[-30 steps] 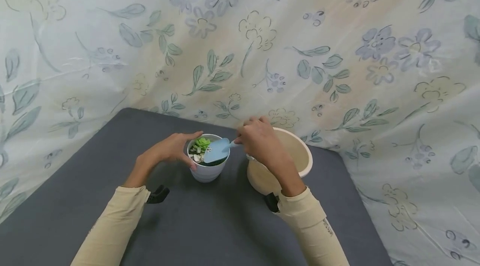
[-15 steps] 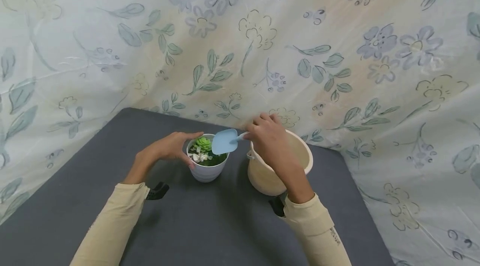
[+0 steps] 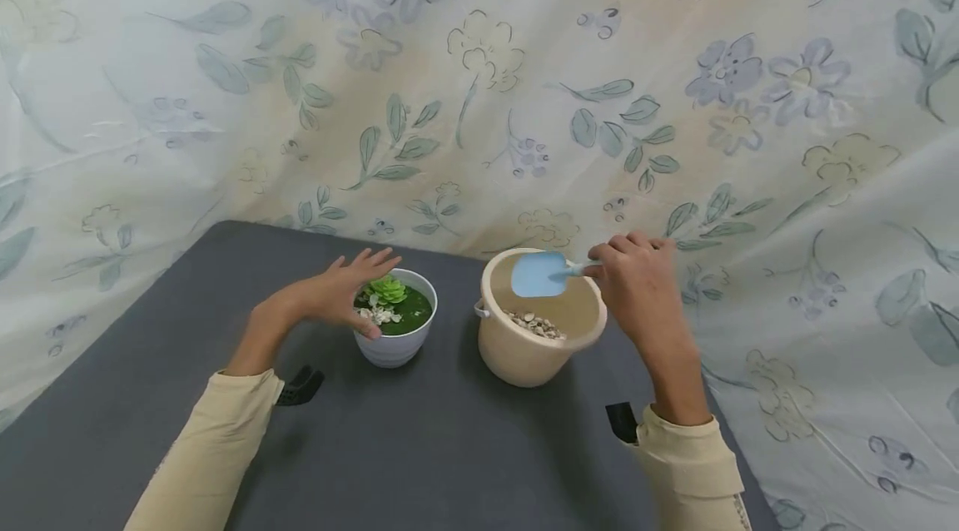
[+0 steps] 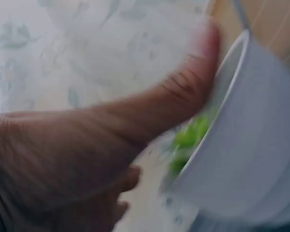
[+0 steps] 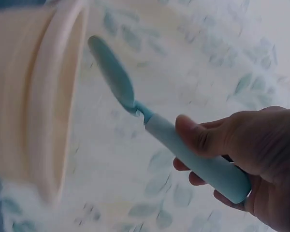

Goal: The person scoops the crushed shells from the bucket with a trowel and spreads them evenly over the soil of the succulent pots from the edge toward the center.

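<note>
I see the right hand (image 3: pixel 637 285) gripping a blue trowel (image 3: pixel 539 275) over the bucket (image 3: pixel 520 358), left hand (image 3: pixel 330 295) spread beside the flowerpot (image 3: pixel 395 349).

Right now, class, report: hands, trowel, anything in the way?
Right hand gripping blue trowel. Blade above beige bucket, looks bare. Left hand spread at white pot, contact unclear. No obstruction seen between blade and pebbles.

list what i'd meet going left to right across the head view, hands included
left hand → pot → bucket → right hand
</note>
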